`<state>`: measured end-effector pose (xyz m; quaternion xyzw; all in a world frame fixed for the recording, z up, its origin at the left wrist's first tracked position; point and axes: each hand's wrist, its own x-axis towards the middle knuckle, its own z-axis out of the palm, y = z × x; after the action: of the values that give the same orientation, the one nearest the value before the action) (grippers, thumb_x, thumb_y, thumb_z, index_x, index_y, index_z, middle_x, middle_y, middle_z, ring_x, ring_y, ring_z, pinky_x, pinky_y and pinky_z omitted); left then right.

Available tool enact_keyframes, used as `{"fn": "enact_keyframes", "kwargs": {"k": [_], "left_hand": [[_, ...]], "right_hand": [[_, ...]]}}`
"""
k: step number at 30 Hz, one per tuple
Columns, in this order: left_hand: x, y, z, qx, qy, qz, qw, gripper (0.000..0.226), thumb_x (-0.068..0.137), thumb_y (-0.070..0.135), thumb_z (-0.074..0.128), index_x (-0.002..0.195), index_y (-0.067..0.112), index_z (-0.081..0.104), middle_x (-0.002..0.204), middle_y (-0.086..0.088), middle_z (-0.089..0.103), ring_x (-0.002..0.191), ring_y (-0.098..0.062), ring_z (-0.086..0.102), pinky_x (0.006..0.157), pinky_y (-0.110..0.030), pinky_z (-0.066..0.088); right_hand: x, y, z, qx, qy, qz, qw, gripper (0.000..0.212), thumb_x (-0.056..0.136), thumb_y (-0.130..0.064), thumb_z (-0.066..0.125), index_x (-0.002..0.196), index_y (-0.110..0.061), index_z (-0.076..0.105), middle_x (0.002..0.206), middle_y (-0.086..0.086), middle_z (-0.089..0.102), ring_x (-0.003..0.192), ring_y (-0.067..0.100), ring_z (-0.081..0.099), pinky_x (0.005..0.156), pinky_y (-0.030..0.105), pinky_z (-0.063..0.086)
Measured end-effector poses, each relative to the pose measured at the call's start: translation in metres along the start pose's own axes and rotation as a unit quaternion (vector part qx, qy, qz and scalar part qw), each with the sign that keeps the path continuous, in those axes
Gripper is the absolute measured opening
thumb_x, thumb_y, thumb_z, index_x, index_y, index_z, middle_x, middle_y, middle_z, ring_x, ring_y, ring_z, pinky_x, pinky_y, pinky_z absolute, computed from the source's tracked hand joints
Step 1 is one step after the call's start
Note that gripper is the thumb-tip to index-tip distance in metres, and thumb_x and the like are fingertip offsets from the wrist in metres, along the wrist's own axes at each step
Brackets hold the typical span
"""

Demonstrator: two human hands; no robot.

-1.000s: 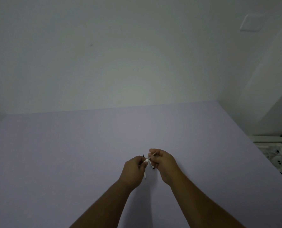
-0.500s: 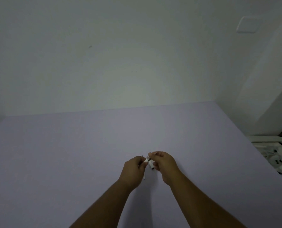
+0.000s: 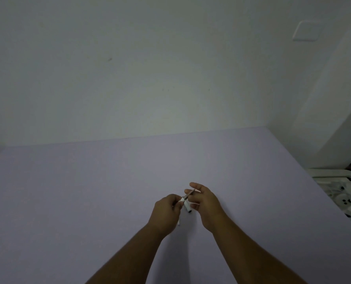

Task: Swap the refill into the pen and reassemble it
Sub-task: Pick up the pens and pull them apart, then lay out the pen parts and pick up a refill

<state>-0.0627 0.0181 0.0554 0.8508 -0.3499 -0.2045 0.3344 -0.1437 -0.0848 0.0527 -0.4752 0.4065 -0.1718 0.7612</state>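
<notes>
My left hand (image 3: 167,210) is closed round the white pen barrel (image 3: 179,222), whose lower end sticks out below the fist. A thin dark refill (image 3: 189,194) juts up and to the right from the barrel's top, and its tip rests against the fingers of my right hand (image 3: 204,201). Below those fingers my right hand holds a short white pen piece with a dark end (image 3: 188,207). Both hands hover just above the lilac table (image 3: 88,191), near its middle. How far the refill sits inside the barrel is hidden by my fingers.
A plain pale wall (image 3: 150,68) rises behind the table. Off the table's right edge stands white equipment with cables (image 3: 338,193). A white plate is fixed on the wall at the upper right (image 3: 306,30).
My hands have drawn slightly apart. The right hand's fingers have spread, and the refill now shows as a longer dark stick between the two hands.
</notes>
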Motion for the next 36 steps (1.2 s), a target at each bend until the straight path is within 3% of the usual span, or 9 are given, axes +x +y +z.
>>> {"fn": "enact_keyframes", "kwargs": {"k": [3, 5, 10, 16, 22, 25, 29, 32, 36], "left_hand": [[0.001, -0.001, 0.0, -0.001, -0.009, 0.0, 1.0, 0.023, 0.098, 0.022, 0.047, 0.11, 0.012, 0.064, 0.094, 0.001, 0.066, 0.078, -0.006, 0.052, 0.051, -0.003, 0.033], [0.001, -0.001, -0.001, 0.0, -0.012, 0.002, 1.0, 0.023, 0.098, 0.023, 0.048, 0.109, 0.012, 0.065, 0.09, 0.003, 0.064, 0.077, -0.006, 0.052, 0.051, -0.003, 0.035], [-0.001, -0.003, -0.002, -0.047, -0.018, -0.02, 0.998, 0.021, 0.097, 0.022, 0.049, 0.114, 0.016, 0.061, 0.089, 0.003, 0.061, 0.076, -0.01, 0.053, 0.056, -0.005, 0.033], [-0.001, -0.005, -0.001, -0.101, -0.041, -0.024, 0.994, 0.017, 0.097, 0.019, 0.046, 0.104, 0.025, 0.06, 0.079, 0.001, 0.06, 0.064, -0.011, 0.051, 0.056, -0.016, 0.04], [0.001, -0.024, 0.001, -0.135, -0.042, -0.075, 0.987, 0.015, 0.096, 0.022, 0.045, 0.097, 0.03, 0.058, 0.081, -0.001, 0.062, 0.066, -0.018, 0.053, 0.06, -0.023, 0.044], [0.005, -0.033, 0.007, -0.15, -0.039, -0.103, 0.983, 0.015, 0.096, 0.022, 0.044, 0.099, 0.028, 0.058, 0.082, -0.002, 0.063, 0.065, -0.018, 0.053, 0.056, -0.024, 0.043], [0.009, -0.042, 0.019, -0.146, -0.045, -0.119, 0.981, 0.016, 0.097, 0.021, 0.043, 0.097, 0.028, 0.057, 0.082, -0.005, 0.063, 0.065, -0.017, 0.053, 0.055, -0.021, 0.043], [0.012, -0.049, 0.026, -0.148, -0.051, -0.125, 0.98, 0.016, 0.097, 0.02, 0.044, 0.097, 0.027, 0.058, 0.081, -0.007, 0.063, 0.065, -0.017, 0.053, 0.056, -0.021, 0.043], [0.014, -0.056, 0.033, -0.139, -0.059, -0.136, 0.979, 0.015, 0.096, 0.022, 0.044, 0.097, 0.028, 0.057, 0.081, -0.007, 0.063, 0.066, -0.018, 0.055, 0.057, -0.023, 0.043]], "right_hand": [[-0.003, 0.001, 0.001, -0.06, 0.004, 0.012, 0.998, 0.006, 0.086, -0.011, 0.062, 0.088, -0.013, 0.067, 0.081, 0.005, 0.062, 0.071, 0.015, 0.05, 0.068, 0.027, 0.043], [0.0, 0.001, 0.001, -0.073, 0.033, -0.008, 0.997, 0.013, 0.088, -0.014, 0.061, 0.077, -0.016, 0.066, 0.073, 0.001, 0.059, 0.067, 0.012, 0.049, 0.068, 0.026, 0.043], [0.007, -0.006, -0.003, -0.016, 0.082, -0.045, 0.995, 0.017, 0.089, -0.008, 0.058, 0.104, -0.012, 0.065, 0.08, -0.002, 0.06, 0.071, 0.01, 0.052, 0.068, 0.024, 0.045], [0.013, -0.007, 0.001, -0.031, 0.093, -0.058, 0.994, 0.01, 0.085, -0.01, 0.064, 0.094, -0.013, 0.062, 0.084, 0.001, 0.062, 0.072, 0.012, 0.054, 0.066, 0.025, 0.045], [0.036, -0.014, -0.014, 0.049, 0.23, -0.11, 0.966, 0.015, 0.085, -0.01, 0.065, 0.094, -0.01, 0.052, 0.078, 0.0, 0.057, 0.066, 0.012, 0.052, 0.064, 0.026, 0.046], [0.049, 0.006, -0.023, -0.087, 0.214, -0.054, 0.972, 0.01, 0.083, -0.011, 0.064, 0.092, -0.009, 0.06, 0.074, 0.005, 0.062, 0.065, 0.017, 0.056, 0.07, 0.035, 0.052], [0.055, 0.045, -0.028, -0.367, 0.136, -0.003, 0.92, 0.015, 0.083, -0.016, 0.061, 0.096, -0.01, 0.067, 0.09, 0.009, 0.069, 0.086, 0.025, 0.062, 0.079, 0.033, 0.049], [0.054, 0.063, -0.031, -0.427, 0.12, -0.029, 0.896, 0.02, 0.086, -0.014, 0.059, 0.103, -0.007, 0.067, 0.106, 0.014, 0.071, 0.101, 0.029, 0.064, 0.084, 0.029, 0.048], [0.056, 0.069, -0.034, -0.459, 0.123, -0.059, 0.878, 0.021, 0.087, -0.014, 0.06, 0.103, -0.004, 0.068, 0.108, 0.015, 0.07, 0.103, 0.029, 0.063, 0.088, 0.031, 0.047]]}}
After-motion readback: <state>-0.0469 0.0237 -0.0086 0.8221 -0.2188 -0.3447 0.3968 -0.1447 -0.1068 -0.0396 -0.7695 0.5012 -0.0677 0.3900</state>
